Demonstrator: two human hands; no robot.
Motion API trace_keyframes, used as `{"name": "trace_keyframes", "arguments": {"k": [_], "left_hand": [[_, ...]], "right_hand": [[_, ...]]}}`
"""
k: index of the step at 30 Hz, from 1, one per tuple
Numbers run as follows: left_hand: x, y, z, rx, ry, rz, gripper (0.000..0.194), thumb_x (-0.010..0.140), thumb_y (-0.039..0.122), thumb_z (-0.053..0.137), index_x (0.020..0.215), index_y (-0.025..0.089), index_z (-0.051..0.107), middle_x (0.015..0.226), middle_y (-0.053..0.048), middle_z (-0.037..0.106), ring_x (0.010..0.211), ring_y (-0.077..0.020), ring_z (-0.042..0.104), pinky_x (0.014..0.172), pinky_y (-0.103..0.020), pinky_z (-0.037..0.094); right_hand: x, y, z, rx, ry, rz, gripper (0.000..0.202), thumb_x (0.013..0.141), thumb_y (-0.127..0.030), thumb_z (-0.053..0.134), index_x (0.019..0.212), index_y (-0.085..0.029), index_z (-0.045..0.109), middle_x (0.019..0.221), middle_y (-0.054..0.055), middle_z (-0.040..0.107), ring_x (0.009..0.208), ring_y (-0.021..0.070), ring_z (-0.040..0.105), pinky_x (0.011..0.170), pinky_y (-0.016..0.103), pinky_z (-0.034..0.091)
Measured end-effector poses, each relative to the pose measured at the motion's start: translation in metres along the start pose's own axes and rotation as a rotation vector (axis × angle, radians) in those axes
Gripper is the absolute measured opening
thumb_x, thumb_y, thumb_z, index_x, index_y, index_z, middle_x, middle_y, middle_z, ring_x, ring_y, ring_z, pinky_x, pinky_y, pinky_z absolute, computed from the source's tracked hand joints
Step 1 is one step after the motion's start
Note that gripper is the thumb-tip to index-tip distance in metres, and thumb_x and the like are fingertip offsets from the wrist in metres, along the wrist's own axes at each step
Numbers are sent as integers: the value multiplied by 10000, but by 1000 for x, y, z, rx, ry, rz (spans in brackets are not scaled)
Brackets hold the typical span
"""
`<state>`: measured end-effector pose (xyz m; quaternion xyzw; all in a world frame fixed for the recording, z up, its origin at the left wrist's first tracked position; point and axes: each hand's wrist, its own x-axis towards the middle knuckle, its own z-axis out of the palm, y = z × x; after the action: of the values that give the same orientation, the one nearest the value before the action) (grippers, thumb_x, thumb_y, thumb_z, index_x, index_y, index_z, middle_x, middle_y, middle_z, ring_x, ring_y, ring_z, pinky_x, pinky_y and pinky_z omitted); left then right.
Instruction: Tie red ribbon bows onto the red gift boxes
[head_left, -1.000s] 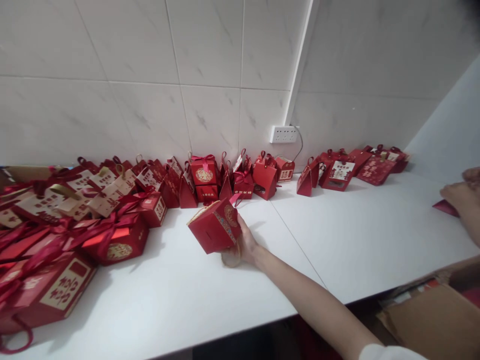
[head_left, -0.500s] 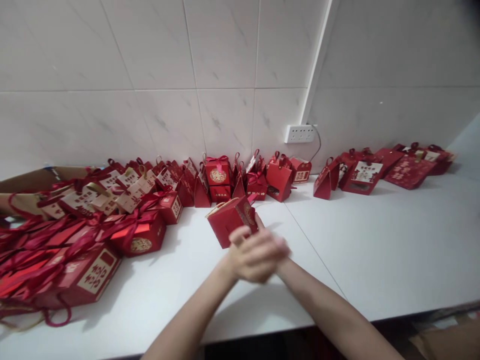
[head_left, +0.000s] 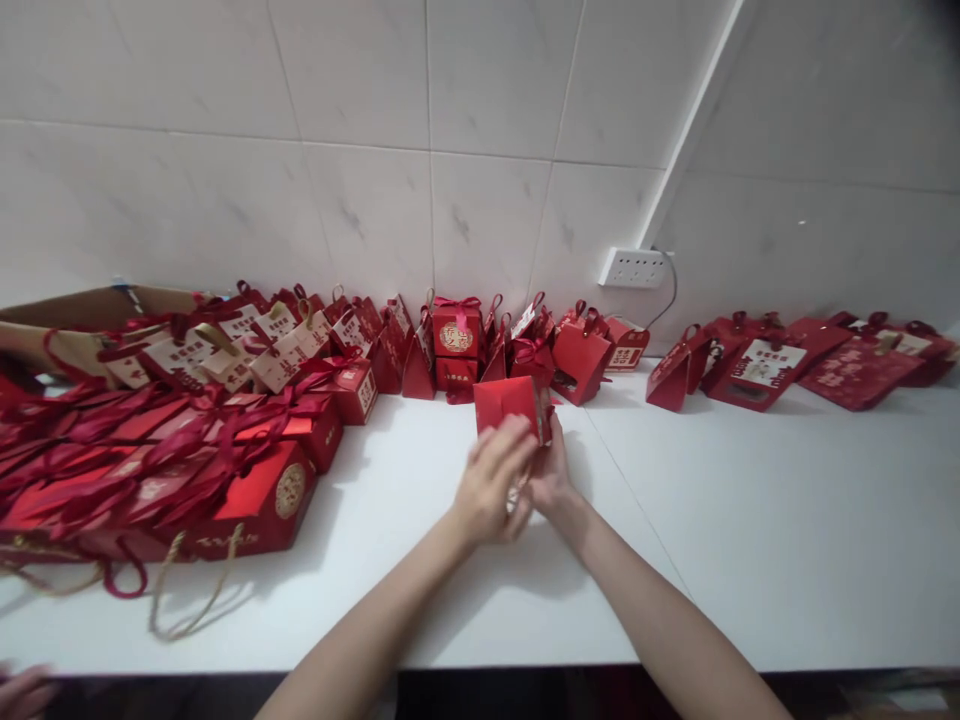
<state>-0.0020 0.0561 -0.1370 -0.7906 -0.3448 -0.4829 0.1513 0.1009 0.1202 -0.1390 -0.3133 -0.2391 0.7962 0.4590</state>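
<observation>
A small red gift box (head_left: 506, 402) is held a little above the white table, in front of the back row. My right hand (head_left: 553, 472) grips its right side, with the thumb up along the edge. My left hand (head_left: 491, 490) lies across the lower front of the box, fingers stretched and slightly blurred. Between my palms a pale gold bit shows, too small to make out. To the left stands a packed group of red gift boxes with ribbons; the nearest box (head_left: 255, 500) has a gold rope handle (head_left: 229, 580) hanging onto the table (head_left: 420, 570).
Peaked red boxes with tags (head_left: 581, 350) line the wall, and more (head_left: 757, 365) stand at the right. A cardboard carton (head_left: 45, 315) sits at the back left. A power strip (head_left: 636, 268) is on the tiled wall. Another person's hand (head_left: 26, 690) shows at lower left.
The box in my hands has turned, and its rope handle no longer shows at the left. A box with a rope handle now stands in the left group. Another hand has appeared; the view has shifted.
</observation>
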Motion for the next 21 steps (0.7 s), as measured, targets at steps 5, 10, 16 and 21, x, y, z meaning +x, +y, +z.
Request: {"name": "trace_keyframes", "arguments": {"k": [5,10,16,21], "left_hand": [[-8,-7,13,161,-76,-278,780,848,287,413,1456,99,-38,1521,-188,94,1408,-289,71,1106,-460,148],[-18,1,23,121,-207,-137,815,833,329,441,1456,87,-26,1508,-191,163,1412,-271,66,1112,-420,127],[-16,-13,11,144,-88,-335,787,847,294,416,1454,103,-49,1519,-201,72,1408,-294,66,1092,-461,131],[-18,-10,3,39,-261,-183,643,843,264,406,1431,112,195,1468,-198,284,1399,-263,167,1089,-434,136]], "right_hand": [[3,13,-1,86,-133,8,468,822,-585,420,970,-216,667,947,58,718,1017,237,626,861,387,522],[-1,13,-3,45,-121,20,483,778,-631,466,913,-217,675,991,58,707,1069,240,596,928,381,477],[0,15,0,59,-218,21,500,828,-575,428,1105,-213,633,1050,55,696,1069,236,598,913,392,481],[1,8,-4,127,-95,3,426,799,-563,496,937,-205,679,842,38,731,790,210,677,762,343,545]]}}
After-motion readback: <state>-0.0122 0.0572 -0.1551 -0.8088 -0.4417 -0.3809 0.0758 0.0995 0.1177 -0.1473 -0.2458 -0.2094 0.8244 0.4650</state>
